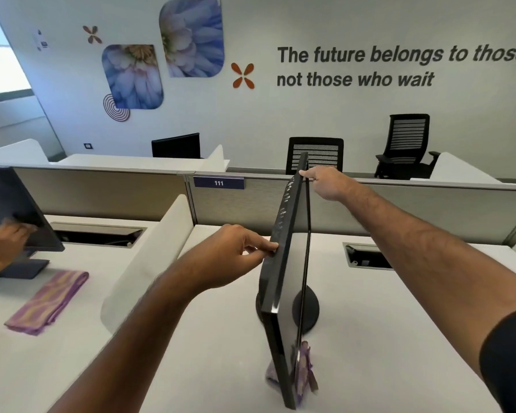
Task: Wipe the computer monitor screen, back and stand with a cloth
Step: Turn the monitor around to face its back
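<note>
A black monitor (283, 263) stands edge-on to me on a white desk (385, 338), its round stand (307, 308) behind the panel. My left hand (236, 257) grips the monitor's top edge near the middle, fingers curled over it. My right hand (325, 181) holds the far upper corner, fingers round the rim. A purple patterned cloth (304, 371) lies crumpled on the desk by the near bottom corner, partly hidden by the panel. Neither hand holds it.
A white divider (149, 263) separates this desk from the left one, where another person's hand (6, 239) touches a second monitor (15, 210) beside a folded purple cloth (48, 302). Cable slots (367, 257) sit by the grey partition (429, 210). Office chairs (405, 144) stand beyond.
</note>
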`<state>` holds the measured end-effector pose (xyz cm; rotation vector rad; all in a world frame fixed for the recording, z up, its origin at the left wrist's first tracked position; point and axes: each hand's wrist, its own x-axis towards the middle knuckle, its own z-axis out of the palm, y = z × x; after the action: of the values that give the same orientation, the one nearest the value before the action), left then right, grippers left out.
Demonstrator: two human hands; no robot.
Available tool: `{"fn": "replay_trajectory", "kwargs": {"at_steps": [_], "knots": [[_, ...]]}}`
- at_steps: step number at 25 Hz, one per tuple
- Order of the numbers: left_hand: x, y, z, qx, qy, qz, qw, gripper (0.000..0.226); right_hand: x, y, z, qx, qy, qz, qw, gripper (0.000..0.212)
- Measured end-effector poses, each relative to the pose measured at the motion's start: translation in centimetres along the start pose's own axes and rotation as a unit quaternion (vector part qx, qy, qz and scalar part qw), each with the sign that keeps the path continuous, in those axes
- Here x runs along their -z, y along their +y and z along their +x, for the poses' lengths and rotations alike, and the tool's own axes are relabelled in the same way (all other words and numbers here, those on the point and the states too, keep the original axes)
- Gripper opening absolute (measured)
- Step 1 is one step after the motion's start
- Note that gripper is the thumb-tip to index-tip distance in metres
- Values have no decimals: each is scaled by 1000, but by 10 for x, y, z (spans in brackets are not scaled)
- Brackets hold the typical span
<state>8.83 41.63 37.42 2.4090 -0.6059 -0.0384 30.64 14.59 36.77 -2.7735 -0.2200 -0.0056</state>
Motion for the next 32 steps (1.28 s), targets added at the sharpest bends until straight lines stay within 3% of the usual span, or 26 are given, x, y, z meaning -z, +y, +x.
{"fn": "replay_trajectory", "kwargs": {"at_steps": [4, 8, 14, 19, 24, 32], "knots": [[2, -14, 14, -47, -11, 25, 999, 31, 0, -22, -35, 31, 11, -8, 999, 55], [8, -33, 55, -71, 35, 45, 996, 31, -5, -51, -116, 75, 56, 63, 994, 31], [10, -42, 155, -70, 34, 100, 992, 49, -15, -89, -198, 48, 64, -20, 997, 53], [-4, -39, 216, -76, -23, 190, 979, 67, -6, -118, -240, 37, -14, -101, 994, 64], [-12, -46, 240, -73, 9, 130, 989, 56, -20, -135, -262, 46, -66, -100, 992, 80], [-5, -61, 240, -83, 45, 174, 980, 46, -12, -125, -260, 30, -49, -125, 990, 70]]}}
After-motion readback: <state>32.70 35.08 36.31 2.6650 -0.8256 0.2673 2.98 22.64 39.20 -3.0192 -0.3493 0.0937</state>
